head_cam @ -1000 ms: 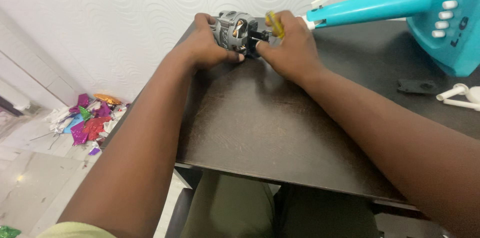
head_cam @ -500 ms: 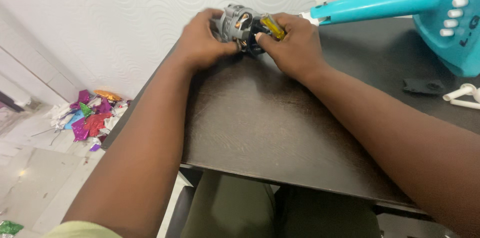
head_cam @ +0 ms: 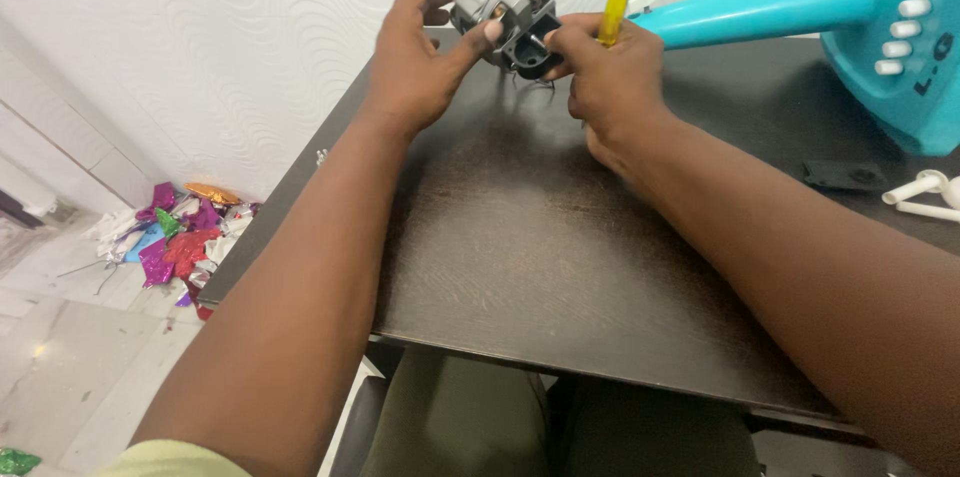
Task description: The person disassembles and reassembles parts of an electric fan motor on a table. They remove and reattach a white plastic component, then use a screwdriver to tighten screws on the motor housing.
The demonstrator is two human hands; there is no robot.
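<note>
Motor assembly (head_cam: 503, 9), a grey metal fan motor with a black plastic part on its near side, was held just above the far edge of the dark table (head_cam: 560, 267), close to the white wall. The left hand (head_cam: 425, 57) was closed around the left side of it, thumb pressed on the near face. The right hand (head_cam: 610, 72) was curled shut on a yellow-handled screwdriver (head_cam: 614, 7); its tip appeared to meet the black part, though the fingers hid the contact.

Risks from this position:
- The motor was supported by one hand only. Sideways force from the tool could twist it out of that grip and drop it on the table.
- A slipped tip could strike the left thumb, which lay close to the working point.
- Small fasteners, if freed, could roll off the far edge.

Count of items:
- One motor, one screwdriver.
- One teal fan stand (head_cam: 800, 7) at the far right, with four white buttons visible.
- One small black piece (head_cam: 843, 174) on the right.
- Two white plastic pieces (head_cam: 925, 195) at the right edge.
- One heap of coloured foil scraps (head_cam: 175, 237) on the floor to the left.
</note>
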